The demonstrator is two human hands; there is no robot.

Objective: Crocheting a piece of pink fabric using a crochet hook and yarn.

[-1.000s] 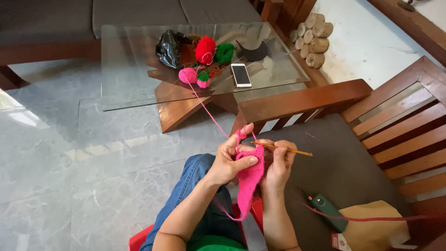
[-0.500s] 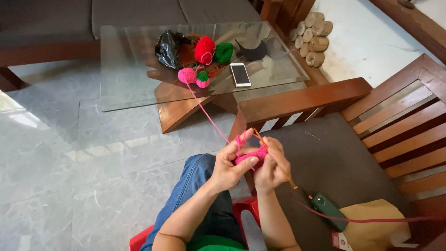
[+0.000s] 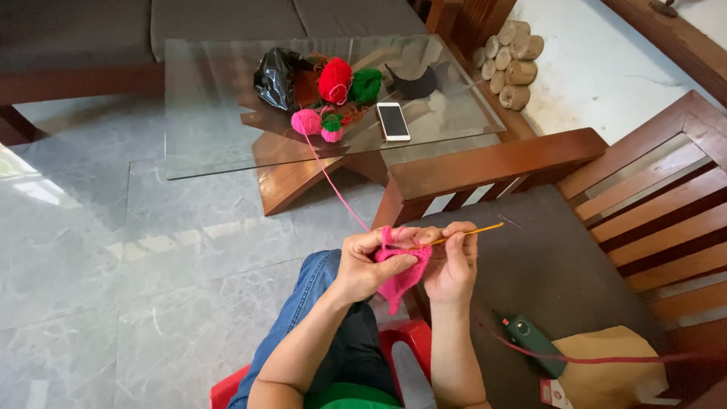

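The pink piece [image 3: 400, 274] hangs between both hands above the person's lap, pinched closed in the left hand [image 3: 367, 263], while the right hand [image 3: 453, 261] is closed around the hook [image 3: 462, 235]. The yarn [image 3: 333, 185] runs taut from the work up to the pink ball [image 3: 305, 121] near the edge of the glass desk [image 3: 197, 98]. A hard pull could likely roll that ball off the edge. The hook's tip is hidden in the stitches, so a loose left grip might let a loop slip free.
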